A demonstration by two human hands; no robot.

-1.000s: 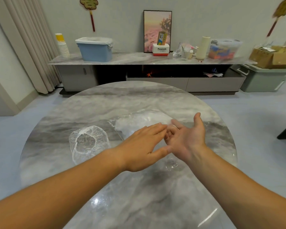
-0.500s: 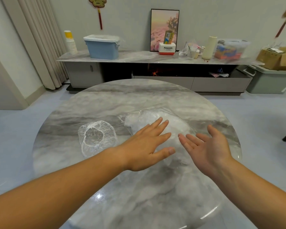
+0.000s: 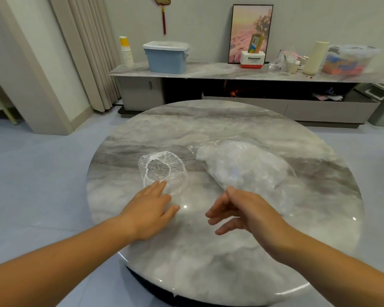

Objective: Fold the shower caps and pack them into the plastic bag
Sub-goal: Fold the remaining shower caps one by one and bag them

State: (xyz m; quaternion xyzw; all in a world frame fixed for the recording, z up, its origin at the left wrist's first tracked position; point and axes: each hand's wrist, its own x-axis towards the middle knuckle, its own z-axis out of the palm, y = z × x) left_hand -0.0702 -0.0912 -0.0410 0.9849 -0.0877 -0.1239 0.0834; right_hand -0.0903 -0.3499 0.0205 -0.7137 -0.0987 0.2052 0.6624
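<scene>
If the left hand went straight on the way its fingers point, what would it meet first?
The loose shower cap. The left hand has fingertips right at its near rim; whether they already touch is unclear.

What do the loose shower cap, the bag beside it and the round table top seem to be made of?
Shower cap: thin clear plastic film, crinkled, with a gathered white rim.
Bag: clear glossy plastic, white contents showing through.
Table top: grey veined marble or a marble-look slab, polished; it reflects lights.
</scene>
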